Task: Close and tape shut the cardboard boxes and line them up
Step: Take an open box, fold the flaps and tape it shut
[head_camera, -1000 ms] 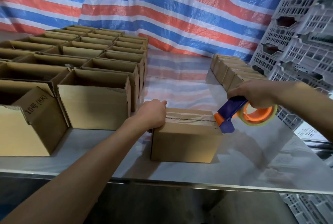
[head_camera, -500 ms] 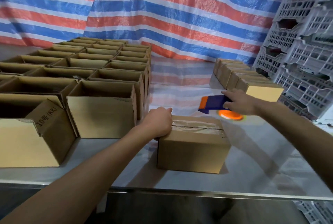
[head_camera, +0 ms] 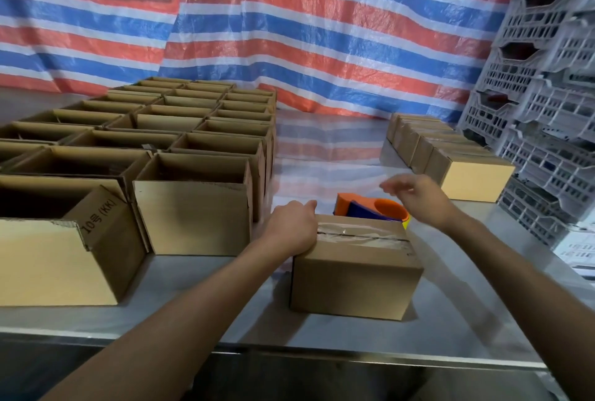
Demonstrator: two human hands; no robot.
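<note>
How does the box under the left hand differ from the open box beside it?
The taped box is closed, clear tape along its top seam; the open box has flaps up, no tape. The taped box stands alone under the left hand; the open box stands among other open boxes. Both are brown cardboard.

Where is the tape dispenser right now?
In the head view, the tape dispenser lies on the table right of centre, just behind the taped box, with the right hand close beside it, not holding it.
</note>
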